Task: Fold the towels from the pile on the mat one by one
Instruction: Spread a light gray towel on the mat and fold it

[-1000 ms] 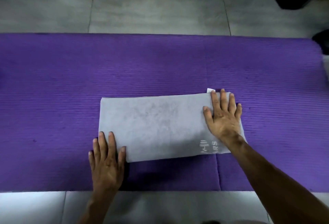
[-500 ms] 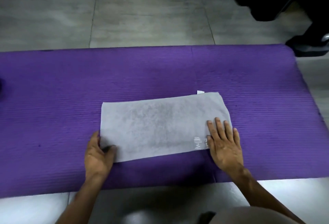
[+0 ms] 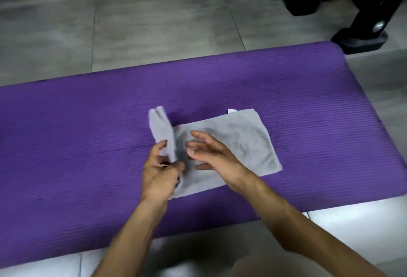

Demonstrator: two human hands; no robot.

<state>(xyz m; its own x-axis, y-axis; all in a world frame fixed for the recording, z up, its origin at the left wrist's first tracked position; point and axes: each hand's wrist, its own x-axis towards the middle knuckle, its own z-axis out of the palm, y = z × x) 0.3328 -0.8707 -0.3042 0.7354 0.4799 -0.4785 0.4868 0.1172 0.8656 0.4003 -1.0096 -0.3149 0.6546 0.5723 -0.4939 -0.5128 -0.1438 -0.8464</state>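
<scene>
Here, my left hand (image 3: pixel 161 172) pinches the left end of the grey towel (image 3: pixel 240 144) between thumb and curled fingers and holds that end raised off the purple mat (image 3: pixel 77 144), so that the lifted flap stands nearly upright just beyond my knuckles. My right hand (image 3: pixel 214 158) is unclenched, fingers straight and spread, hovering over the middle of the towel just beside my left hand; whether its fingertips touch the cloth cannot be told. The towel is a folded rectangle whose long axis runs away from my left hand towards the right and slightly towards the far side; the part to the right of my right hand lies flat on the mat. A small white tag (image 3: pixel 231 111) sticks out at its far edge, beyond my right hand. The mat is ribbed, its long axis running left to right beneath both forearms, its rounded right end well to the right of my right hand. It rests on a grey tiled floor (image 3: pixel 154 23). A black stand (image 3: pixel 361 38) sits on the floor beyond the mat's far right corner.
</scene>
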